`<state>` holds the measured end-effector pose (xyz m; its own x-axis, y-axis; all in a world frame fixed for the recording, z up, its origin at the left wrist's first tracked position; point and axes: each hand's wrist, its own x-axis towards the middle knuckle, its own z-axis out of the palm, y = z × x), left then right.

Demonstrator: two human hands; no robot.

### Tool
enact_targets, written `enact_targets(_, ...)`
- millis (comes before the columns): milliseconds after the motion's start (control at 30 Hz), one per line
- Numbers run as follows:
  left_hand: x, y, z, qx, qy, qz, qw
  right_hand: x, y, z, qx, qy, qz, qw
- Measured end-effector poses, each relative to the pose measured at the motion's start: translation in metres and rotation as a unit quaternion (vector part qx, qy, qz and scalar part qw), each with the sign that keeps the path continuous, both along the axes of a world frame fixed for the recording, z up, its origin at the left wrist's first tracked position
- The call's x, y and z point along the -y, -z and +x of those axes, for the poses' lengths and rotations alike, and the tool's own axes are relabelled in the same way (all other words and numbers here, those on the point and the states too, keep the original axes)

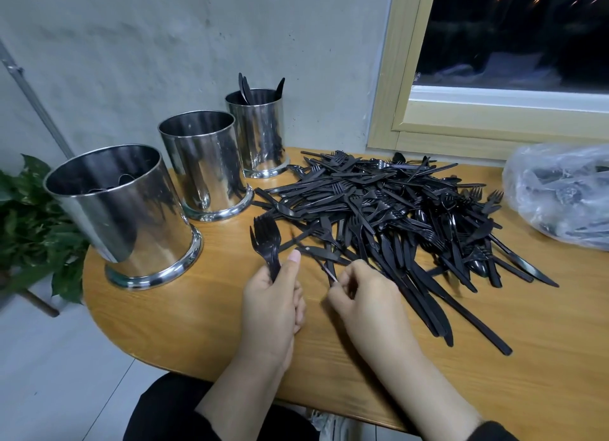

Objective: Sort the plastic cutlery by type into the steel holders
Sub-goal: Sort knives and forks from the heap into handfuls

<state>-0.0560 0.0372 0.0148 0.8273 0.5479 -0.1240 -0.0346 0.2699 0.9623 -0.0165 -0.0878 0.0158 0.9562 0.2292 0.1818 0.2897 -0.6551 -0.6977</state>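
A wooden desk with a rounded left edge [184, 325] carries everything. Across its middle and far right part sprawls a big loose heap of black plastic forks, knives and spoons [395, 216], reaching toward the near edge with long knife handles. At the far right edge lies a crumpled clear plastic bag [560, 193] with more dark cutlery inside.

Along the left edge stand 3 shiny steel cylindrical holders in a row. The nearest holder [128, 219] shows some dark pieces at its bottom, the middle holder [204, 163] shows nothing I can make out inside, and the far holder [258, 130], against the wall, has a few black handles sticking up.

The left hand [273, 302] curls round the handles of a small bunch of black forks [265, 239], tines up, thumb raised, just left of the heap. The right hand [365, 295] pinches the end of 1 thin black piece [324, 269] at the heap's near-left fringe; its type is unclear.
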Motion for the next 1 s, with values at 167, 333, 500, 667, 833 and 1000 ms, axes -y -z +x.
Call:
enact_targets(167, 0.002, 0.0, 0.003, 0.019, 0.005, -0.015, 1.0, 0.008, 0.002, -0.017, 0.05, 0.002, 0.087, 0.995)
enact_targets(333, 0.014, -0.002, 0.012, -0.005, 0.039, 0.004, 0.999, 0.005, 0.012, -0.018, 0.128, -0.072, 0.053, 0.988)
enact_targets(500, 0.011, 0.002, 0.027, -0.032, 0.014, 0.032, 0.999, 0.019, 0.011, -0.006, 0.169, -0.063, 0.037, 0.983)
enact_targets(667, 0.009, 0.005, 0.029, 0.019, 0.042, 0.014, 0.999, 0.033, 0.016, 0.008, 0.103, 0.028, -0.106, 0.989)
enact_targets(833, 0.011, 0.004, 0.023, 0.047, 0.06, 0.024, 0.997, 0.026, 0.024, 0.011, 0.106, 0.044, -0.169, 0.979)
enact_targets(1000, 0.006, -0.001, 0.017, 0.05, 0.096, 0.006, 0.994, 0.032, 0.025, 0.013, 0.135, 0.043, -0.109, 0.984)
